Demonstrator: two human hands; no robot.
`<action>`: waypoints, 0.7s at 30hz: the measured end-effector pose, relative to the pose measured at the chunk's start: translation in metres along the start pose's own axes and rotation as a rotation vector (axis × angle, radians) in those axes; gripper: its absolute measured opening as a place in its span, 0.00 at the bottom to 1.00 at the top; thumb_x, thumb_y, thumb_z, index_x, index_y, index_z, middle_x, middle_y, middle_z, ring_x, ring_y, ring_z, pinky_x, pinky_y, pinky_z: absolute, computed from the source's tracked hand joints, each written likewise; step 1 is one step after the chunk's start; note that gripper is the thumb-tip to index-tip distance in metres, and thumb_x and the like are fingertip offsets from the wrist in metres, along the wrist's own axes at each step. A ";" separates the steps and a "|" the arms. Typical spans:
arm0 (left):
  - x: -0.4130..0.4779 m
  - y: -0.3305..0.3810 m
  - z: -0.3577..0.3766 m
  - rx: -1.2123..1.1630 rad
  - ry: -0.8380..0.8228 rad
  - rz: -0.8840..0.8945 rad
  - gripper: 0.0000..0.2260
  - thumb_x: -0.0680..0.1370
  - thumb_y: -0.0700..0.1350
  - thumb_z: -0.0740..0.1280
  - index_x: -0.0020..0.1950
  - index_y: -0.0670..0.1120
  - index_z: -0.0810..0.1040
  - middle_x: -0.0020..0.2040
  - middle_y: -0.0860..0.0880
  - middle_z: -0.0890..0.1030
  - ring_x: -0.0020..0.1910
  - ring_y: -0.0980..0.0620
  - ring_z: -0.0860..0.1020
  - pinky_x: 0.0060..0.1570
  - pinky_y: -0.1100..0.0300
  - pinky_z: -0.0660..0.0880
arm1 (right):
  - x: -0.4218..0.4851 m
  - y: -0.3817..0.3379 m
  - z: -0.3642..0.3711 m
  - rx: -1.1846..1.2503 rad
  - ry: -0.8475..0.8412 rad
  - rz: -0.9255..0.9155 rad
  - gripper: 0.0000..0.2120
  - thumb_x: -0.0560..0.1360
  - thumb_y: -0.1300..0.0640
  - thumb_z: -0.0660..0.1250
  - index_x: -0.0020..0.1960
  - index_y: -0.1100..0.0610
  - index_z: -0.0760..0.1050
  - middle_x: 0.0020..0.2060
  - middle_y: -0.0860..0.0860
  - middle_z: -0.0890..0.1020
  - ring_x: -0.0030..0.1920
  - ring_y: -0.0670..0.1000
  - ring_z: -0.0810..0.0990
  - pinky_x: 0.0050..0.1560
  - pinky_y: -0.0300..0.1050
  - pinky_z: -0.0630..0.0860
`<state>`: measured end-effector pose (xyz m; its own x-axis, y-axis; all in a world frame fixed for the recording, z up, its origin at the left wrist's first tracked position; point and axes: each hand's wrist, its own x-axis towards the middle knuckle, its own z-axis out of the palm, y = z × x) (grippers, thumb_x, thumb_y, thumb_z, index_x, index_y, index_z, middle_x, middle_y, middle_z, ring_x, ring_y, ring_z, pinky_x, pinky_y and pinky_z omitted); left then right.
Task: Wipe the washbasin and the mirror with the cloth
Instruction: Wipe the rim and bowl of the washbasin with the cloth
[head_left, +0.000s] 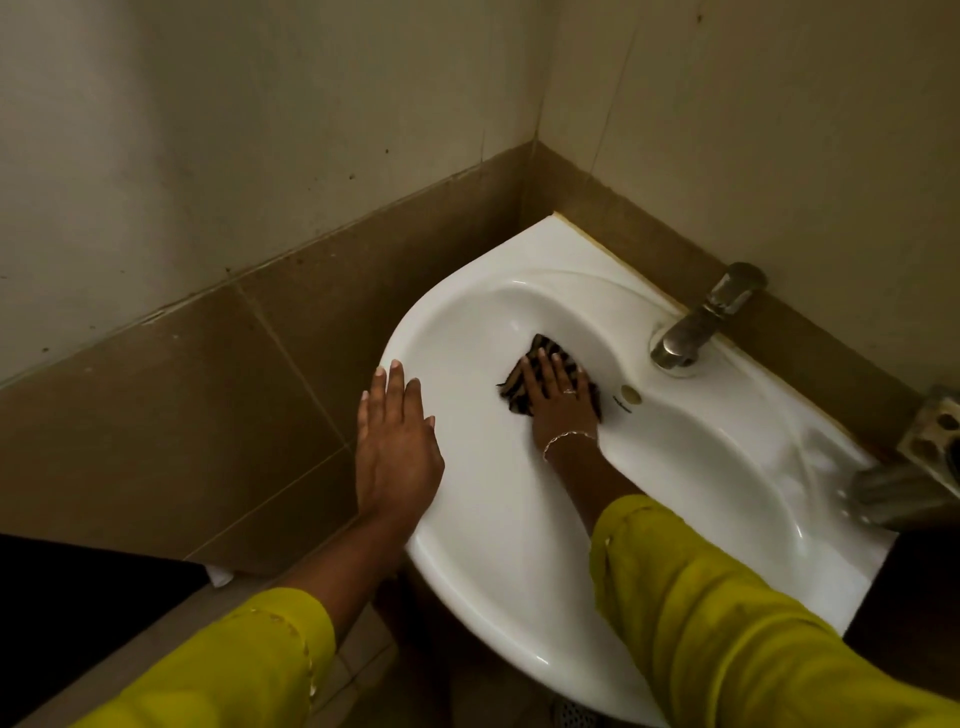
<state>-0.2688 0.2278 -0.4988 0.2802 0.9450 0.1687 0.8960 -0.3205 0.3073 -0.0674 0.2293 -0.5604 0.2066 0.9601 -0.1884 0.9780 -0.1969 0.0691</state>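
1. Washbasin (519, 597): white ceramic, rounded front, set into the wall corner; fills the frame's centre and the 4 o'clock part.
2. Cloth (545, 347): dark, with pale stripes, crumpled; lies inside the bowl on its far slope, at 9 o'clock from the overflow hole (630, 394).
3. Right hand (563, 405): flat on the cloth, fingers straight and spread, pressing it to the ceramic. Ring (570, 391) on one finger, thin bracelet (569, 439) at the wrist.
4. Left hand (397, 452): flat, fingers straight, resting on the basin's rim at 9 o'clock of the bowl; well apart from the right hand, holding nothing.
5. Tap (696, 327): dull metal, single lever, on the ledge at 2 o'clock of the cloth.
6. Maker's mark (622, 404): small dark print just below the overflow hole; too small to read.
7. Metal fitting (930, 436): perforated, wall-mounted, at the frame's 3 o'clock edge.
8. Sleeves (727, 623): yellow-green, on both forearms.
9. Wall tiles (208, 415): brown band below, pale above.
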 end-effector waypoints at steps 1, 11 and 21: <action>0.000 0.000 0.000 -0.004 -0.003 0.001 0.21 0.75 0.43 0.55 0.66 0.37 0.69 0.72 0.38 0.64 0.72 0.39 0.61 0.70 0.46 0.55 | -0.003 -0.008 0.002 0.056 -0.017 0.066 0.29 0.78 0.62 0.44 0.75 0.55 0.36 0.76 0.56 0.40 0.76 0.56 0.40 0.73 0.57 0.40; 0.000 0.002 -0.003 -0.021 -0.007 0.003 0.19 0.78 0.43 0.59 0.67 0.37 0.67 0.73 0.37 0.62 0.73 0.39 0.59 0.71 0.47 0.52 | -0.033 -0.053 -0.006 0.392 -0.365 0.111 0.30 0.81 0.52 0.49 0.75 0.55 0.34 0.75 0.57 0.36 0.75 0.57 0.38 0.73 0.55 0.44; 0.000 0.003 -0.006 -0.052 -0.026 -0.007 0.19 0.78 0.42 0.60 0.67 0.35 0.67 0.73 0.37 0.61 0.73 0.39 0.57 0.71 0.46 0.52 | -0.113 -0.014 -0.004 0.271 -0.436 -0.145 0.30 0.80 0.52 0.53 0.76 0.51 0.39 0.76 0.50 0.41 0.76 0.52 0.45 0.68 0.54 0.60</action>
<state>-0.2681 0.2264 -0.4922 0.2836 0.9483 0.1423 0.8791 -0.3164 0.3565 -0.1047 0.1248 -0.5366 0.0055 0.8210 -0.5710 0.9580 -0.1681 -0.2324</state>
